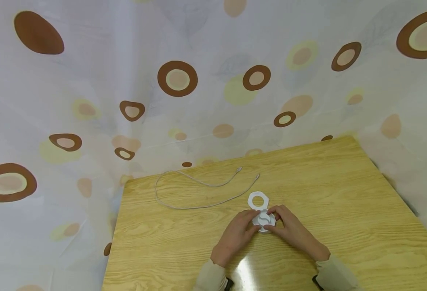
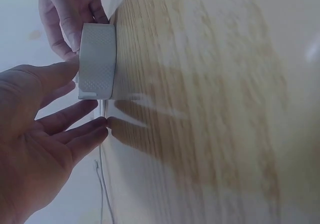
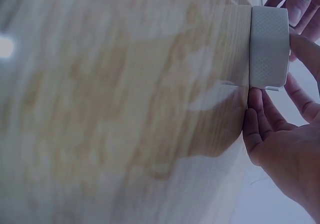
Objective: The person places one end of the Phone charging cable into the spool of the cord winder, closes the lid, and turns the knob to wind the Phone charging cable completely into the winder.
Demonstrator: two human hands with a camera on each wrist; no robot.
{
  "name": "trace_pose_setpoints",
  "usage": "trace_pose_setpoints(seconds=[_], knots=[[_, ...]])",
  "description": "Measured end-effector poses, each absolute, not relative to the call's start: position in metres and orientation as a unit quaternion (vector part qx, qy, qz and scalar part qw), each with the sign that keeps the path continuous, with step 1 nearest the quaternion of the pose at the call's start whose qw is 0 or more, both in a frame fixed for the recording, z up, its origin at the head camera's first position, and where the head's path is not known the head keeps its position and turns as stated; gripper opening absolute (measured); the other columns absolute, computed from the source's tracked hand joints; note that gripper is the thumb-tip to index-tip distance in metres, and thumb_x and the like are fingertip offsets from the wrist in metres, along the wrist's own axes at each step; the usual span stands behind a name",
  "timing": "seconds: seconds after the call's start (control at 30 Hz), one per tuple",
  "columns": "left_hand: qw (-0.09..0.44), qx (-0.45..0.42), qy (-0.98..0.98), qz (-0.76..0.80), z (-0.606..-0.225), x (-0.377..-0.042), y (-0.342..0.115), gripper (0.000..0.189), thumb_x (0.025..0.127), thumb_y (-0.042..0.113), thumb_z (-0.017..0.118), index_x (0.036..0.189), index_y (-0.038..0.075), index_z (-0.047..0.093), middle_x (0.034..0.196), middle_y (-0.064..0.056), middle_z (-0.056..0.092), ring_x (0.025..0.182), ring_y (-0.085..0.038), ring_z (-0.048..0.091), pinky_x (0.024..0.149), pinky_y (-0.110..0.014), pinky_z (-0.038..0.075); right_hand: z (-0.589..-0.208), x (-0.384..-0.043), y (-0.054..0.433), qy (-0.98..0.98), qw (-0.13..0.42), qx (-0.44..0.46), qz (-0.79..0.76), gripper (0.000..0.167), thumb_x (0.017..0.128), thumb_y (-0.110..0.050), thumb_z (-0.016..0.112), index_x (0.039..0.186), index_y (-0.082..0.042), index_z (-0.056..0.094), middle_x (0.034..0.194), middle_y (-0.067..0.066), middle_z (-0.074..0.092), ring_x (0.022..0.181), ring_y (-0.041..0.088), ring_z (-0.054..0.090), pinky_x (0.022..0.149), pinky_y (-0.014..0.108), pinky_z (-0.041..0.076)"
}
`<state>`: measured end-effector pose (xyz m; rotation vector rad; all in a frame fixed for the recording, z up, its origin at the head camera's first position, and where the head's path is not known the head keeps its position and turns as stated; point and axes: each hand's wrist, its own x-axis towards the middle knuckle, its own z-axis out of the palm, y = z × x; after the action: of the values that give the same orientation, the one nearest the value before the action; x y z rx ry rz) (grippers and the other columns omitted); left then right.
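A white polygonal case (image 1: 264,219) with a curved S-shaped piece inside sits on the table, between both hands. Its ring-shaped lid (image 1: 251,201) is folded back on the far side, with a round hole in the middle. My left hand (image 1: 236,232) holds the case's left side, thumb near, index finger far. On the opposite side, my right hand (image 1: 294,231) holds it with thumb and fingers. Both wrist views show the textured side wall of the case (image 2: 97,59) standing on the tabletop. A thin white cable (image 1: 195,208) lies beyond the hands in a wide loop.
The wood-grain table (image 1: 162,242) extends around the hands. Its far edge meets a hanging sheet (image 1: 206,109) patterned with brown and yellow spots, which also runs along the left and right. Both cable ends (image 1: 239,169) lie on the table beyond the lid.
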<state>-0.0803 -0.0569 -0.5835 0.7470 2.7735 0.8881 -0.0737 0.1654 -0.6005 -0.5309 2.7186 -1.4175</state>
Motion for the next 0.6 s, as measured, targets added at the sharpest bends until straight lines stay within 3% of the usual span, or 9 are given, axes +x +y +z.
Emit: trace_pose_setpoints(seconds=[0.6], knots=[[0.081,0.223,0.925,0.296,-0.5837,-0.0782,-0.0532,0.045,0.105,0.024,0.066,0.148,0.012,0.061,0.151,-0.009,0.062,0.142,-0.027,0.059,0.117,-0.040,0.050,-0.6002,-0.0719,0.1690,0.869,0.007,-0.203,-0.452,0.035,0.098,-0.019,0.076,0.128,-0.007,0.064,0.112,0.002,0.063,0.093,0.011,0.053,0.078,0.027,0.049]])
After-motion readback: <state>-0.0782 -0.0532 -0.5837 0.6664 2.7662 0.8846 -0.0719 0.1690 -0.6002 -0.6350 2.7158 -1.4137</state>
